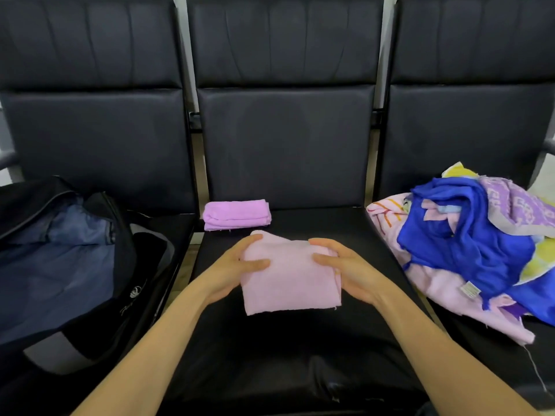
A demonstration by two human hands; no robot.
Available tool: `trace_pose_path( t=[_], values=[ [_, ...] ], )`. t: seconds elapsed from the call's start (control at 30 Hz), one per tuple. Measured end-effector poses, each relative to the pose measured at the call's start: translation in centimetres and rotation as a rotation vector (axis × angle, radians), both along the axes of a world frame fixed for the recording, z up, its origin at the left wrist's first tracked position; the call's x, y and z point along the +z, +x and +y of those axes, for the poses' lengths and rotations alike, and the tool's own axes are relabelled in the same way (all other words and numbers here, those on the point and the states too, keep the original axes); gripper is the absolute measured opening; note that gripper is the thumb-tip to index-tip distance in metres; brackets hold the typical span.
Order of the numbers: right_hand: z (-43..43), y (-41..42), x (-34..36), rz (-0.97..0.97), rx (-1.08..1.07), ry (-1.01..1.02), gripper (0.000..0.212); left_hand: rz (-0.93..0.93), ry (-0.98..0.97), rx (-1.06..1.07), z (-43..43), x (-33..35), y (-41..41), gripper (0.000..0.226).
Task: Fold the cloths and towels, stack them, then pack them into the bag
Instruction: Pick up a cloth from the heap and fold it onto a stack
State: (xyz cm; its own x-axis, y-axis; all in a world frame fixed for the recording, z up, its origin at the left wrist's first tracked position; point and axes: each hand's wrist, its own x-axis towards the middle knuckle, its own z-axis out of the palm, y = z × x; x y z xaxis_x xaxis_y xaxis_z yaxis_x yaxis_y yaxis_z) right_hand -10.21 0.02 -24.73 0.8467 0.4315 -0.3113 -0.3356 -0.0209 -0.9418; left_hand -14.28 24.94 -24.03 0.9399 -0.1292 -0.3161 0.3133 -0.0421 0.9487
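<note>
The left hand and right hand each have a grip on the pale pink towel, above the middle seat. A folded purple towel lies behind. The white logo on the bag is unreadable.

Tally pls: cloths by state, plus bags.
Folded, set down, purple towel: 1
Held, pink cloth in left hand and right hand: 1
Unfolded, piled, blue cloth, pink printed cloth, purple patterned towel: at least 3
Open bag: 1
Total: at least 6
</note>
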Motion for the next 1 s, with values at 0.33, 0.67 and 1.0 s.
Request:
trace_pose_path(
  t=[0.33, 0.67, 1.0],
  values=[
    [-0.3, -0.1, 0.6, -0.214, 0.190, -0.296, 0.075, -0.113, 0.400, -0.115, -0.4, -0.1, -0.1, 0.093],
    [0.8, -0.5, 0.5, -0.593, -0.001, -0.744, 0.043, -0.211, 0.747, -0.127, -1.9, 0.1, 0.1, 0.064],
    [0.5, 0.1, -0.1, -0.641, -0.069, -0.814, 0.037, -0.384, 0.908, -0.007, -1.8, -1.6, 0.7, 0.028]
  ],
)
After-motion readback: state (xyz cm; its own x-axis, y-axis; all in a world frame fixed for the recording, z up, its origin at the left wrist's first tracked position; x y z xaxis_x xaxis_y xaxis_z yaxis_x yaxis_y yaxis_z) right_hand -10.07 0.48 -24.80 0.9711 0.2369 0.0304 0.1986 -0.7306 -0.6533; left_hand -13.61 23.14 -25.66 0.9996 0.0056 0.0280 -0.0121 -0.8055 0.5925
